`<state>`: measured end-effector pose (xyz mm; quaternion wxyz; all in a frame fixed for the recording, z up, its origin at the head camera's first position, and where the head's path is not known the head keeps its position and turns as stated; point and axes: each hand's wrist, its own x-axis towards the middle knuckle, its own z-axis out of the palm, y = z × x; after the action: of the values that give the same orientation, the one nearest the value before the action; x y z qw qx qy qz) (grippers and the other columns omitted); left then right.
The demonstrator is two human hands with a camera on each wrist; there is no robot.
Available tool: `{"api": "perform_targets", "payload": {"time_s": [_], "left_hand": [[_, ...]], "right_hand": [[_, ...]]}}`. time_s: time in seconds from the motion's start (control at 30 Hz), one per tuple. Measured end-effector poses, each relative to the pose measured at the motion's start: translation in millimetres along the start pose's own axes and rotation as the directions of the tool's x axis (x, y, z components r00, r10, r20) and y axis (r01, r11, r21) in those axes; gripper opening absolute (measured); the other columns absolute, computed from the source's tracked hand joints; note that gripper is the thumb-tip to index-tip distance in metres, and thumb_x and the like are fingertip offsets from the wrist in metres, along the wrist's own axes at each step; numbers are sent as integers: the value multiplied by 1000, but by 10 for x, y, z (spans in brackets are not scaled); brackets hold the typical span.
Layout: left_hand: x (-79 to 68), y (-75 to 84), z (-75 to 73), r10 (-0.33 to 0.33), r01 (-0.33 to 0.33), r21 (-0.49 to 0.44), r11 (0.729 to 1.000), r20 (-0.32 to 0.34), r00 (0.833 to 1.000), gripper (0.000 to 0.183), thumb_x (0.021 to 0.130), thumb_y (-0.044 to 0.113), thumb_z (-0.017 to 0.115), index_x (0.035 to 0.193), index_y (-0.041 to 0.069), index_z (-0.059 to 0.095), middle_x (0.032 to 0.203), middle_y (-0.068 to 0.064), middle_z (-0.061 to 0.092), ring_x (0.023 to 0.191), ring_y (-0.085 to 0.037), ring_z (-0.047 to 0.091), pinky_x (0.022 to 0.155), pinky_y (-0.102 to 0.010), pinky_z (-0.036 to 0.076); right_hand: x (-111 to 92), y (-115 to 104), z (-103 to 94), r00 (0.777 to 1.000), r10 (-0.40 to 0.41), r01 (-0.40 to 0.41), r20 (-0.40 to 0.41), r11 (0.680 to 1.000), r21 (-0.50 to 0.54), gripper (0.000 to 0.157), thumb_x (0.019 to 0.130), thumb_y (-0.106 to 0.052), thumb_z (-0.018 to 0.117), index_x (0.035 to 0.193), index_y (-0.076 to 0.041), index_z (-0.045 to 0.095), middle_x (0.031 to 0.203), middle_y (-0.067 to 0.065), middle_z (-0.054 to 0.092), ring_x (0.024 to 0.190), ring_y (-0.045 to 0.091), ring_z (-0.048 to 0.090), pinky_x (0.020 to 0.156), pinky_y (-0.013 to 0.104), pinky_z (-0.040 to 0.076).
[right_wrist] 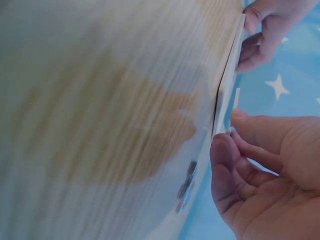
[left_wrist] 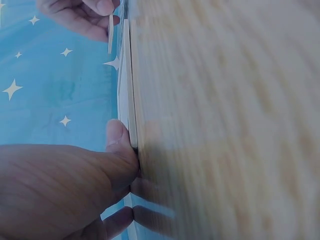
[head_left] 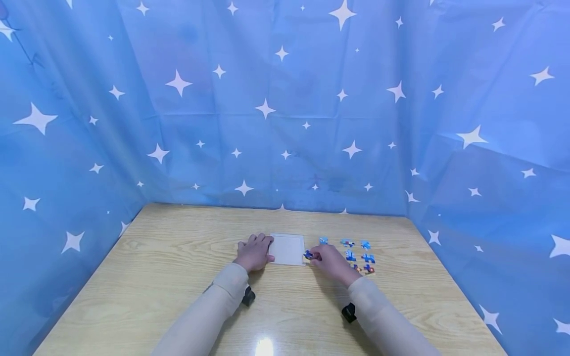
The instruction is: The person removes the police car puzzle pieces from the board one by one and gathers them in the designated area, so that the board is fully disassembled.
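Note:
A shallow white square puzzle tray [head_left: 287, 249] lies flat on the table with its bare inside showing. My left hand [head_left: 254, 253] grips its left side; in the left wrist view the thumb [left_wrist: 116, 134] lies against the near edge and the other fingers reach round beyond it. Over the tray's right edge, my right hand [head_left: 331, 262] pinches a dark blue puzzle piece [head_left: 308, 254] between thumb and fingers. Edge-on, the piece [right_wrist: 236, 98] appears as a thin pale strip in the right wrist view, raised above the tray.
Several loose blue puzzle pieces [head_left: 368, 258] lie to the right of the tray, some partly behind my right hand. The wooden table [head_left: 178, 277] ends at a blue curtain [head_left: 267, 163] with white stars at the back and sides.

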<state>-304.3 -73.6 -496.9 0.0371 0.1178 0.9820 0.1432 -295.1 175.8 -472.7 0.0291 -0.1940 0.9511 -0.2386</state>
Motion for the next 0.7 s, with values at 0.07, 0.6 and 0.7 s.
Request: {"api": "perform_targets", "payload": {"time_s": [0.07,0.6,0.7], "left_hand": [[-7,7,-20,1,-1,-2,1000,0,1000,61,98,43,64,151,18,46,143,-6,50,126,-30,44,93,-56,37],[-35,37,-28,-5,5,-10,1000,4,1000,59,98,40,65,149,16,48,142,-6,51,125,-28,44,93,-56,37],[-23,29,-12,-7,7,-8,1000,-5,1000,60,99,40,64,151,16,47,142,-6,51,126,-28,43,94,-56,37]], "right_hand": [[-19,33,-13,1000,4,-4,4,1000,-3,12,91,-2,74,82,-8,69,74,-2,55,69,14,49,65,32,43],[-355,250,-192,998,63,-63,11,998,-5,22,88,4,74,110,1,75,87,1,65,78,13,57,70,34,51],[-404,279,-210,997,81,-80,17,997,-14,23,88,3,75,110,1,75,87,0,64,78,13,56,70,34,50]]}}
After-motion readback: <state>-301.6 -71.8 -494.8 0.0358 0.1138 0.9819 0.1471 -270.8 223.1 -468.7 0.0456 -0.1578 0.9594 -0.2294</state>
